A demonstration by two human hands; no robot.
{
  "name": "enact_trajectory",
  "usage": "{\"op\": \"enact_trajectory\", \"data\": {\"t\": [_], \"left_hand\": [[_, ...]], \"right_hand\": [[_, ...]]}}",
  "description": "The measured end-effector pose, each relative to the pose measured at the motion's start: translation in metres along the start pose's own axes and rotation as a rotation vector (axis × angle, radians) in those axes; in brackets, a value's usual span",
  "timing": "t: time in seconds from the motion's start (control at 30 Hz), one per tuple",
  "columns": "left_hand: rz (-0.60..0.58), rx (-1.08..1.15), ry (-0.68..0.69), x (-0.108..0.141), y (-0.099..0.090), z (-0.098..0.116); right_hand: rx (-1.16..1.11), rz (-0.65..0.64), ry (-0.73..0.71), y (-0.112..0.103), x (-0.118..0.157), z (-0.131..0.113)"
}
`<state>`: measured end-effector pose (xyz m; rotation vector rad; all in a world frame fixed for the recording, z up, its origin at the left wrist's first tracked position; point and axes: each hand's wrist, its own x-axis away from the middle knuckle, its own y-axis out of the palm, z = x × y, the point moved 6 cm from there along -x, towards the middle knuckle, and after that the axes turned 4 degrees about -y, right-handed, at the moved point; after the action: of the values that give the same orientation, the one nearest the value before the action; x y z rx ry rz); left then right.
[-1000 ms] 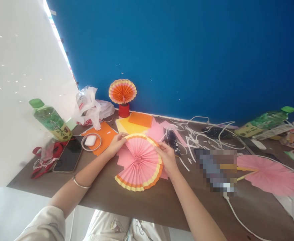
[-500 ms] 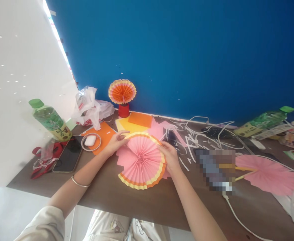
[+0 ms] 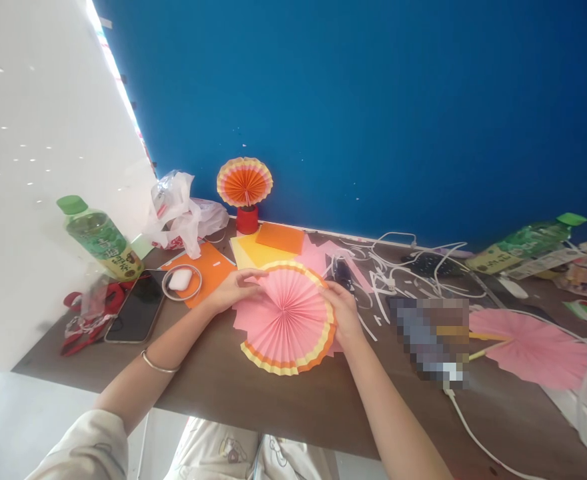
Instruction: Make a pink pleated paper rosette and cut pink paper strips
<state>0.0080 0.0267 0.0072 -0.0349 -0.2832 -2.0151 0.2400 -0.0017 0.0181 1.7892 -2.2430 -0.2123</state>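
Observation:
A pleated pink paper fan [image 3: 293, 327] with orange and pale yellow bands along its rim is spread nearly into a round, held just above the desk. My left hand [image 3: 236, 288] pinches its upper left edge between thumb and fingers. On the opposite side, my right hand [image 3: 343, 310] grips the banded rim, thumb on the front face. Pink paper [image 3: 243, 317] lies under the fan, partly covered by it. Behind, an orange paper fan [image 3: 245, 183] with a yellow and pink border stands in a red holder [image 3: 247, 220].
At left are a phone [image 3: 136, 308], a green-capped bottle [image 3: 101, 240], an earphone case [image 3: 180, 280] and a plastic bag [image 3: 173, 207]. White cables [image 3: 438, 267] and paper strips cover the back right. Another pink fan [image 3: 533, 347] lies at right near a second bottle [image 3: 528, 243].
My left hand has come lower on the fan's upper left edge, its fingers drawn closer together. The fan has shifted slightly to the right.

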Motion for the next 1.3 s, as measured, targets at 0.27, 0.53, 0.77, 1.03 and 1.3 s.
{"op": "enact_trajectory", "data": {"t": [0.27, 0.53, 0.77, 1.03, 1.3], "left_hand": [[0.132, -0.034, 0.068, 0.0, -0.005, 0.006], [0.232, -0.266, 0.007, -0.006, -0.015, -0.004], [0.227, -0.271, -0.03, -0.006, -0.014, 0.0], [0.268, -0.29, -0.051, -0.009, -0.021, -0.006], [0.298, -0.815, 0.13, 0.005, -0.013, 0.018]], "right_hand": [[0.087, -0.022, -0.049, -0.004, -0.004, -0.002], [0.943, -0.079, -0.648, 0.018, 0.013, -0.02], [1.134, -0.712, -0.746, 0.071, 0.049, 0.001], [1.332, -0.69, -0.811, 0.072, 0.046, 0.005], [1.451, -0.698, -0.842, 0.073, 0.049, 0.009]]}}
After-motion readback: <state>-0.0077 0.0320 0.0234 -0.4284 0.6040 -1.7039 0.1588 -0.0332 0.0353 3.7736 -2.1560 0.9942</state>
